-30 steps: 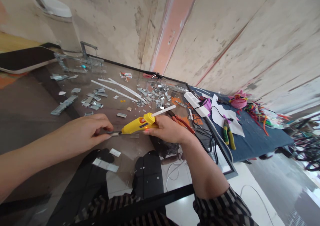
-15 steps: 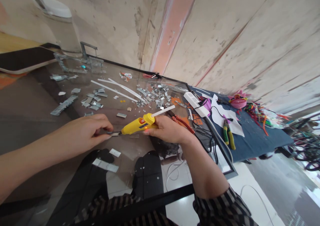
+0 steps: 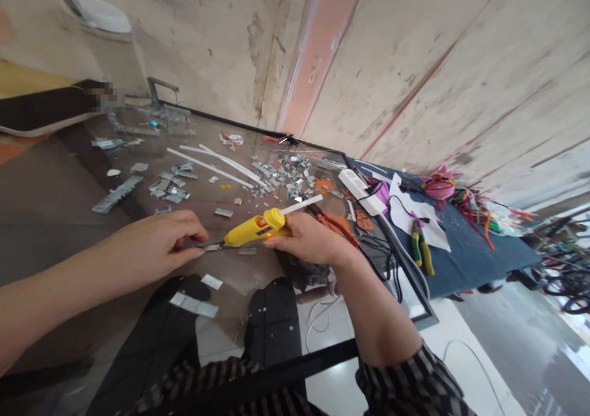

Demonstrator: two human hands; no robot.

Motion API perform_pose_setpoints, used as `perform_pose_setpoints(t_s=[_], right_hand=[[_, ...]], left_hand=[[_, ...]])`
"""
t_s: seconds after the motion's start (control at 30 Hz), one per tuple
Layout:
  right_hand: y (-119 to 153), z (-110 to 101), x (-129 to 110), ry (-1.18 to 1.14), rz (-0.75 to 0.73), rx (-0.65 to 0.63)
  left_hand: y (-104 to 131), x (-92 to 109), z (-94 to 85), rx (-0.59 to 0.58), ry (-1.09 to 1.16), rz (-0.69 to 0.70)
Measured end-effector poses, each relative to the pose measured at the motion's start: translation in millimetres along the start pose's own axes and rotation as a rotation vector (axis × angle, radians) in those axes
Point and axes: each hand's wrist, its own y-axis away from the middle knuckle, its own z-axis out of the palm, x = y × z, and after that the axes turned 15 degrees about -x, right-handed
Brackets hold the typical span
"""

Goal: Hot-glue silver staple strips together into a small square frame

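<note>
My right hand is wrapped round a yellow hot glue gun, a white glue stick poking out of its back end. The gun points left, its nozzle at a small metallic strip. That strip is pinched between the thumb and fingers of my left hand; whether nozzle and strip touch, I cannot tell. Loose pale strips lie on the glass tabletop nearer to me. Beyond my hands are a heap of small shiny cut pieces and several long white glue sticks.
Red-handled pliers lie right of my right hand, near black cables and a white power strip. Green-and-yellow pliers rest on the blue cloth. A clear frame-like piece stands at the back left, before the wall.
Both hands, the glue gun and the metallic strip hold nearly the same place. Only a very slight shift shows around the nozzle.
</note>
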Motion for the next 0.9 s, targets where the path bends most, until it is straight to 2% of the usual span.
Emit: perform_pose_setpoints(t_s=[0.9], right_hand=[[3.0,-0.6,0.0,0.023,0.002,-0.019]], left_hand=[[0.5,3.2,0.2,0.006,-0.017,-0.024]])
